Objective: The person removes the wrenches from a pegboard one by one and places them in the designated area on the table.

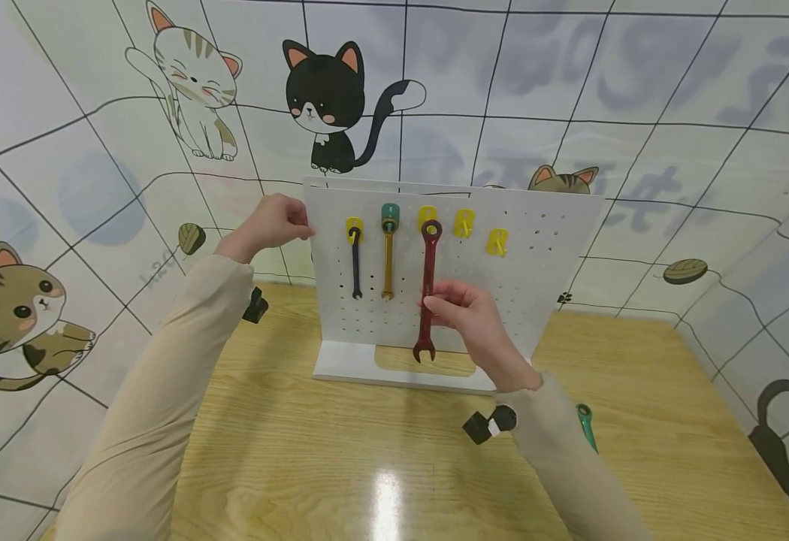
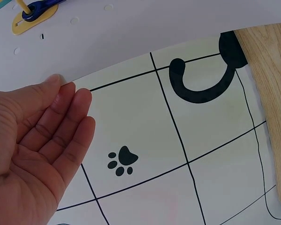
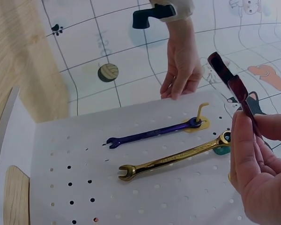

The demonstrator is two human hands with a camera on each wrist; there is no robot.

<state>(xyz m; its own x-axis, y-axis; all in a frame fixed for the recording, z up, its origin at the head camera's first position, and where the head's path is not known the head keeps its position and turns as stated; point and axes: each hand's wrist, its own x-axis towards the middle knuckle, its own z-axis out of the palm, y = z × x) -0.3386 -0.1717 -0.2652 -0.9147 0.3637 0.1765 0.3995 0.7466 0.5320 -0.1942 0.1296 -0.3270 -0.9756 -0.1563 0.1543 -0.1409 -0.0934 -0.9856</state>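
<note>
My right hand pinches a dark red wrench near its middle, upright before the white pegboard. In the head view its ring end overlaps a yellow hook; whether they touch, I cannot tell. A purple wrench and a gold wrench hang on the board's left side, the gold one from a teal hook. Thumb and fingertips of my left hand grip the board's left edge. Two yellow hooks to the right of the red wrench carry nothing.
The pegboard's white base stands on a wooden table. A green wrench lies on the table by my right sleeve, partly hidden by it. Behind the board rises a wall covering with cat drawings.
</note>
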